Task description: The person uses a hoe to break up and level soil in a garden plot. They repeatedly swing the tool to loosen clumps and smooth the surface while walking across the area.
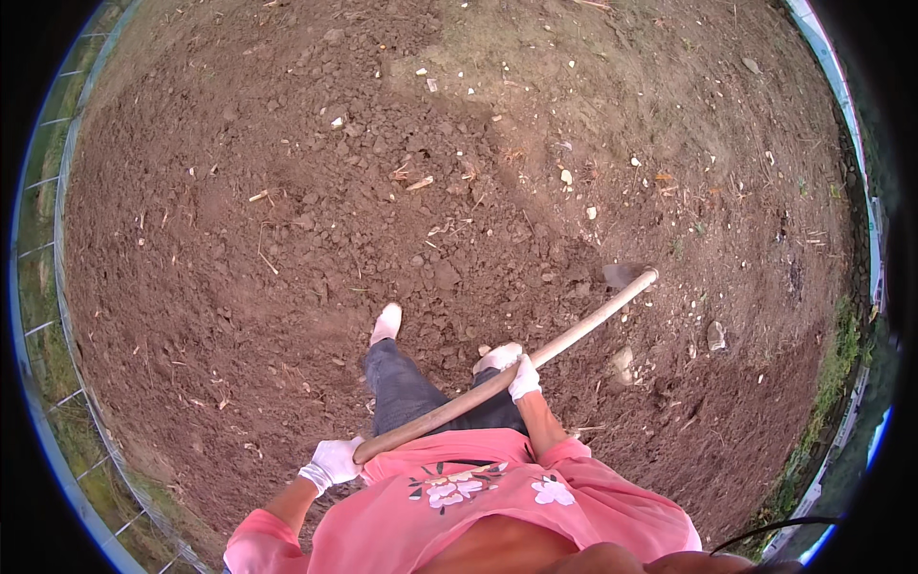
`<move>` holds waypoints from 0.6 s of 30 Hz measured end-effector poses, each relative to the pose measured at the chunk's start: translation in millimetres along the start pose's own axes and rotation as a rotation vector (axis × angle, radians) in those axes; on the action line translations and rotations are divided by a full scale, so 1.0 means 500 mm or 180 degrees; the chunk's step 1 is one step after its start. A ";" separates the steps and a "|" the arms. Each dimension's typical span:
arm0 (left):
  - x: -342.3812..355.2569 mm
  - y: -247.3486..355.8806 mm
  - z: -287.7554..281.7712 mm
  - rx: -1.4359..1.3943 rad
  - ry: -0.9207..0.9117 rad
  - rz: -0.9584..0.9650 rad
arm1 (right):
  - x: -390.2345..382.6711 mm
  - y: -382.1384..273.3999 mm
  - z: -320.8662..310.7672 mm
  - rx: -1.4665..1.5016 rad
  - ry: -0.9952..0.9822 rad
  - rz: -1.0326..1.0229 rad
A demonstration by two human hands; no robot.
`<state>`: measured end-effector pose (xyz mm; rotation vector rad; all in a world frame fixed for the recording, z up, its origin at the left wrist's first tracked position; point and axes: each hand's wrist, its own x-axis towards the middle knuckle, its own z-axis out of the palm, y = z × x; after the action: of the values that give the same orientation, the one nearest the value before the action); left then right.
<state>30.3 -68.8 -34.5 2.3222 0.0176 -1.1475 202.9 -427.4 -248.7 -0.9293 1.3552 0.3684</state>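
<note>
Left hand: our left hand (333, 463), in a white glove, is wrapped around the near end of the wooden handle (593, 322); we judge that this end hold lets it steer and anchor the hoe (449, 413).
Right hand: our right hand (524, 379), also gloved in white, is closed around the handle farther along, near its middle; the fingers' undersides are hidden from us. The wide spacing between the hands probably gives us leverage over the heavy far end.
Gloves: the thin-looking white covering likely spares our palms from rubbing wood.
Feet: our left shoe (386, 322) stands ahead of our right shoe (497, 357), a staggered stance that seems meant for balance; the handle slants past the right one.
Hoe position: it runs from before our pink top (430, 517) out to our front right, its head over or on the brown soil (316, 239); we cannot tell whether the edge is sunk in.
Handle look: long, pale tan, slightly curved in this wide view, browner toward our left hand.
Blade look: the blade (622, 275) is dull grey, broad and flat, set crosswise at the far tip and turned toward our left.
</note>
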 end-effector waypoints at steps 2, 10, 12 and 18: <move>0.062 0.015 -0.009 -0.0080 0.0054 0.0023 | -0.073 -0.103 0.046 0.0142 -0.0112 -0.0199; 0.329 0.233 -0.074 -0.0621 0.1275 0.1053 | -0.251 -0.573 0.121 0.0315 -0.0829 -0.2578; 0.357 0.314 -0.085 -0.0559 0.1278 0.1149 | -0.281 -0.679 0.131 0.0134 -0.0669 -0.2986; 0.316 0.371 -0.151 -0.0881 0.1101 0.1091 | -0.219 -0.738 0.221 -0.0396 -0.0326 -0.2852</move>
<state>231.5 -225.9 -28.3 2.1401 -0.0863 -0.5328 514.4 -539.1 -23.1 -1.4887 0.7165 -0.1915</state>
